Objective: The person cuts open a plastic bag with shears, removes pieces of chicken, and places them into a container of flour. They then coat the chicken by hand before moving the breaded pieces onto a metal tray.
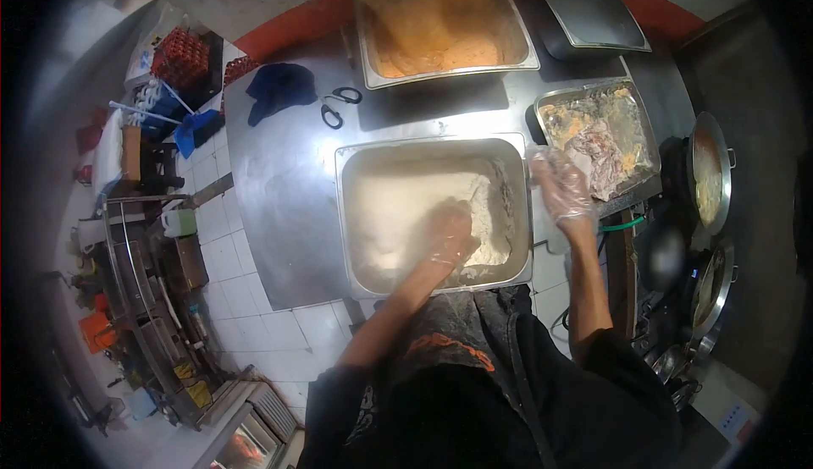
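Observation:
A deep steel pan (518,215) of pale flour stands at the front of the steel table. Inside it, my left hand (449,236) is down in the flour, its fingers blurred and partly hidden. My right hand (562,183), in a clear plastic glove, is between this pan and a smaller tray (641,122) on the right. Pale raw meat (595,154) lies in that tray, just beside my right hand, with yellowish bits around it. Whether the right fingers hold anything is hard to make out.
Behind the flour pan is a steel pan of orange powder (474,54). An empty-looking steel pan (593,12) stands at back right. Black-handled scissors (332,116) and a dark cloth (279,91) lie at left. Woks (710,173) line the right side.

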Demonstrator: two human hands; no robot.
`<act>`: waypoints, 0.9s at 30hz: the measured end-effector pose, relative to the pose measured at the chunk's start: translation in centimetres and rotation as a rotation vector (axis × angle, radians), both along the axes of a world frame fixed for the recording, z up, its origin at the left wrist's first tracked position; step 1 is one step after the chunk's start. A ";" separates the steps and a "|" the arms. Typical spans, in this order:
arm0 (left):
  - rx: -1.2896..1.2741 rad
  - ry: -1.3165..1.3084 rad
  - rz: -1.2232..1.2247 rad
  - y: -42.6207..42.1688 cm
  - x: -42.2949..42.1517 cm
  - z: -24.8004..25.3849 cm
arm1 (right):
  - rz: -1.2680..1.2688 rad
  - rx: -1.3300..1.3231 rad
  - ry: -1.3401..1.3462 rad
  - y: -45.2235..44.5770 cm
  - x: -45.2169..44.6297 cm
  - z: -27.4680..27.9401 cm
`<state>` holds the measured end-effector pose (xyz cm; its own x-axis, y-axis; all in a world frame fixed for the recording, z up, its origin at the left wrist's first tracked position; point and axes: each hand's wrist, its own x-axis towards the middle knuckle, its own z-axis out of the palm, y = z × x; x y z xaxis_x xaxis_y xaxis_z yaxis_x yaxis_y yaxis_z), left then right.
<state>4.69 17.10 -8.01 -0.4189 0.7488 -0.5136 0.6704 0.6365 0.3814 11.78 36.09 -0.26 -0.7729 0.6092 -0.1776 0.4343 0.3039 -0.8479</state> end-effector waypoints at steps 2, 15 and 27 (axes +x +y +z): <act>0.579 0.101 0.222 -1.2 1.2 -3.2 | 0.012 0.028 -0.010 -0.9 -0.5 -0.2; 0.326 -0.378 0.356 -0.3 -4.7 -2.6 | 0.040 -0.163 -0.110 -4.5 -1.0 0.3; 0.904 -1.009 1.010 -6.7 -4.4 -0.6 | 0.312 -0.731 -0.096 -7.4 -3.7 -3.2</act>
<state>0.25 10.41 -8.66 -0.6757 0.5886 -0.4439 -0.5598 -0.0178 0.8284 8.12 28.69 -3.43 -0.8496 0.0706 -0.5227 0.5022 -0.1949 -0.8425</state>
